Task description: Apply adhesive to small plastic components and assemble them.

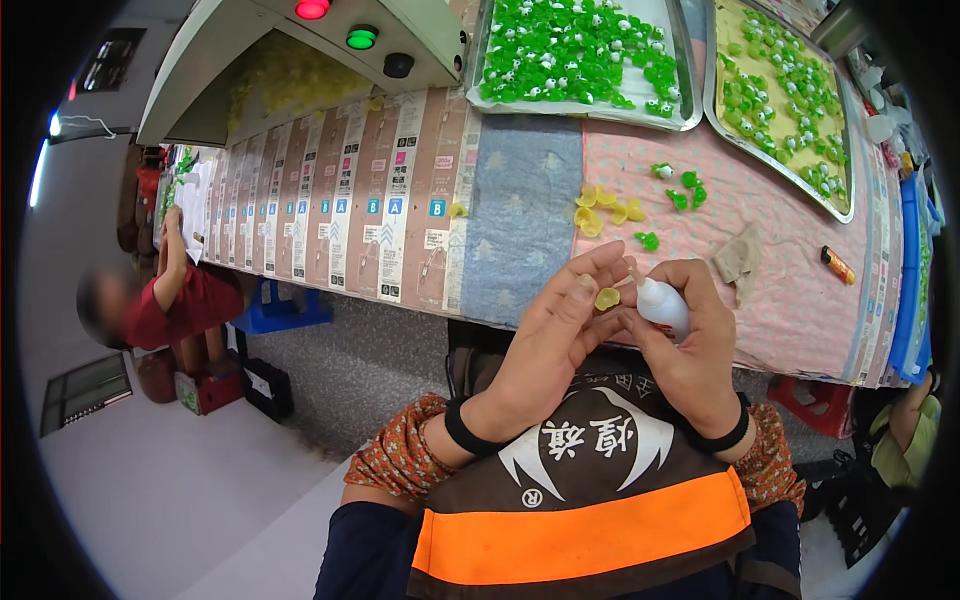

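Between the fingers of my left hand is a small yellow cup-shaped plastic piece. My right hand is wrapped round a white squeeze bottle, its narrow nozzle tilted up and left, close to the fingertips of my left hand. Both hands are over the table's near edge. Just beyond them lie several loose yellow cups and, to their right, a few small green pieces, some with white balls.
Two metal trays of green pieces stand at the back. A crumpled beige cloth and an orange tube lie right. At left, a machine with lit buttons covers part of the table. Another person sits far left.
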A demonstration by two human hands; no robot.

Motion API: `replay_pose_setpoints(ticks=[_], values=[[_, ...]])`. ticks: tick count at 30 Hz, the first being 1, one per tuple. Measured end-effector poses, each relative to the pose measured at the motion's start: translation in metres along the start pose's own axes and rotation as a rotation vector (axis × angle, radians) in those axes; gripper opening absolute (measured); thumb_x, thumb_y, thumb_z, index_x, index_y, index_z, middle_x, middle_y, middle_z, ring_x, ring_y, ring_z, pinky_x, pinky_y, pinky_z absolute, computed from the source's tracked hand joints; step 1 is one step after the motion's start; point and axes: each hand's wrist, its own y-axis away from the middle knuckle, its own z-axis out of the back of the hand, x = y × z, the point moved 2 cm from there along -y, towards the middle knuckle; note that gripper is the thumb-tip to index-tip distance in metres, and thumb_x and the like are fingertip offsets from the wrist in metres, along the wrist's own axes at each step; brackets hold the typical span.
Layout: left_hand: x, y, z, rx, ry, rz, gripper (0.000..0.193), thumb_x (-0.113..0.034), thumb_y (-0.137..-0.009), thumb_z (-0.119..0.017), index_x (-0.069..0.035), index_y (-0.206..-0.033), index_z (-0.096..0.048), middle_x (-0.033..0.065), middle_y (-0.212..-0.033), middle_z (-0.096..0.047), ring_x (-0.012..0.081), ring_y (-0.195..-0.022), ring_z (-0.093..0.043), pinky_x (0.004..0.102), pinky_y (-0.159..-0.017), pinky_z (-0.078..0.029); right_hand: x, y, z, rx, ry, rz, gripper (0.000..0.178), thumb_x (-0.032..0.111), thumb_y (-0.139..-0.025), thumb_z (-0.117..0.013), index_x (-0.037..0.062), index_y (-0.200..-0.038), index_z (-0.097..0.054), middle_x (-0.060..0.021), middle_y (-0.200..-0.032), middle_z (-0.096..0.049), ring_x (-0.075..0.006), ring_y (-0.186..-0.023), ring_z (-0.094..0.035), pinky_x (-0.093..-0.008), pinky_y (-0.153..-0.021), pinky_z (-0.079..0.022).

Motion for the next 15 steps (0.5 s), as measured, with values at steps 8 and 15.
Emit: replay_pose_setpoints(ticks=[8,15], values=[[0.0,0.005,-0.001,0.04,-0.029,-0.015,0.039,-0.023,-0.108,-0.043,-0.005,-0.143,-0.041,0.0086,-0.142,-0.048,0.0187,-0.131,-0.049,0.0359,-0.11,-0.043,0.007,-0.007,-0.001,0.071,0.18,0.028,0.026,-0.001,-0.083,-0.071,0.0028,-0.103,-0.054,-0.0039,-0.087,-0.065,-0.0087,-0.08,-0.062,-0.0255,-0.069,-0.051],[-0.001,0.005,0.019,-0.028,0.027,0.124,0.03,-0.015,-0.105,-0.05,-0.005,-0.133,-0.05,0.0066,-0.128,-0.055,0.0141,-0.114,-0.058,0.0323,-0.098,-0.052,-0.004,-0.006,0.006,-0.022,-0.117,-0.065,0.026,0.0,-0.084,-0.073,0.0049,-0.1,-0.053,0.0005,-0.086,-0.061,-0.0067,-0.078,-0.057,-0.0241,-0.07,-0.048]])
